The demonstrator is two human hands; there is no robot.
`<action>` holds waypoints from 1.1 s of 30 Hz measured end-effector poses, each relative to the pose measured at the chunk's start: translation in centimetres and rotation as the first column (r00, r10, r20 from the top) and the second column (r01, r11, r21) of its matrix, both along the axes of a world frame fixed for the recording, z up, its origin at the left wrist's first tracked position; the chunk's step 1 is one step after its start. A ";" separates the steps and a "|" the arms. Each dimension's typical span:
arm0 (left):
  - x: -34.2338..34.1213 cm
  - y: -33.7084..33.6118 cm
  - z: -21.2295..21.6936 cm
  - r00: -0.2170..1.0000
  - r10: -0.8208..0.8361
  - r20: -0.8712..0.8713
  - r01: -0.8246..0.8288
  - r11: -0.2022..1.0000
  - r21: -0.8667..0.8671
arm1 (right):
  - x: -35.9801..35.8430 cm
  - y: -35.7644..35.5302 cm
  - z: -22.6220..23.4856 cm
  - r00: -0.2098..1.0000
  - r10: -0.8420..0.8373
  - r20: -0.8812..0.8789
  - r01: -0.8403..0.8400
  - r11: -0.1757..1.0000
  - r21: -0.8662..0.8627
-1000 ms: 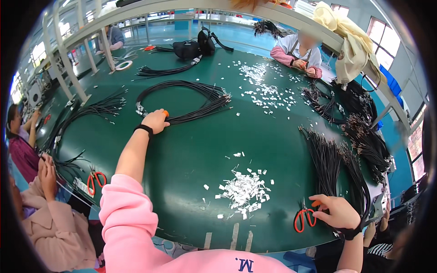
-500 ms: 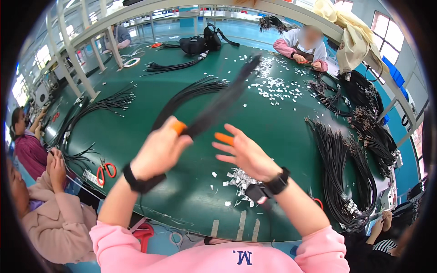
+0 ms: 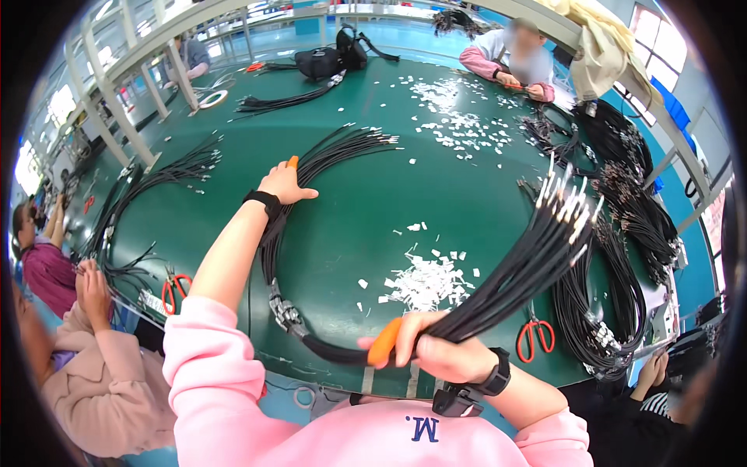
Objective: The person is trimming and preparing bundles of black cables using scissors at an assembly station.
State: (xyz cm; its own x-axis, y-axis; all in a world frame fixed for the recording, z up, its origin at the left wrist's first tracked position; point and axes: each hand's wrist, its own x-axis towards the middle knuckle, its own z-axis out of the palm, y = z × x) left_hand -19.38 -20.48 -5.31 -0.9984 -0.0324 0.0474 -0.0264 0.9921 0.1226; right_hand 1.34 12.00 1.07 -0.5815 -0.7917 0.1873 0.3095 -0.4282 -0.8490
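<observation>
A long bundle of black cables [image 3: 331, 350] bends in a U on the table, with grey and white connectors [image 3: 285, 311] partway along. My right hand [image 3: 443, 346], an orange cover on one finger, is closed around it near the front edge. From that hand the bundle's pale-tipped end [image 3: 537, 249] fans up to the right. Reaching farther out, my left hand [image 3: 288, 185] lies over the cables on the left, which pass between its fingers and outstretched thumb. Its fingers are partly hidden. Beyond it, loose cable ends [image 3: 362, 142] spread across the green table [image 3: 350, 218].
White scraps [image 3: 428, 282] are heaped mid-table, more lie farther back. Red-handled scissors [image 3: 535, 338] sit at right, another pair [image 3: 175, 292] at left. Cable bundles [image 3: 580, 311] crowd the right side. Co-workers sit left, right and across; metal frame posts stand back left.
My right hand, open and without cables before, now grips the bundle lower and nearer me. My left hand has moved up and away. The cables' pale-tipped end has come to the right.
</observation>
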 end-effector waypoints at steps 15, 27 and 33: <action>-0.2 -2.9 -0.2 0.866 0.048 -0.498 0.048 0.983 0.178 | 4.0 3.4 -0.1 0.974 0.036 -0.222 0.060 0.908 0.414; 3.8 11.3 3.9 0.928 -0.372 -0.033 0.367 0.892 0.263 | 9.3 10.2 -4.8 0.997 -0.079 -0.020 0.081 0.967 0.242; -2.2 7.5 -2.8 0.941 -0.289 -0.175 0.281 0.957 -0.071 | 9.4 10.1 -7.3 0.854 -0.448 0.266 0.345 0.868 0.357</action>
State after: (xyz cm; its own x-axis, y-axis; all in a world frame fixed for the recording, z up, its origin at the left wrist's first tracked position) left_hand -21.61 -12.99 -8.10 -0.9398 0.2583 0.2239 0.2767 0.9594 0.0547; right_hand 10.69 22.08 -6.24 -0.8425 -0.4665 -0.2693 0.4481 -0.3295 -0.8311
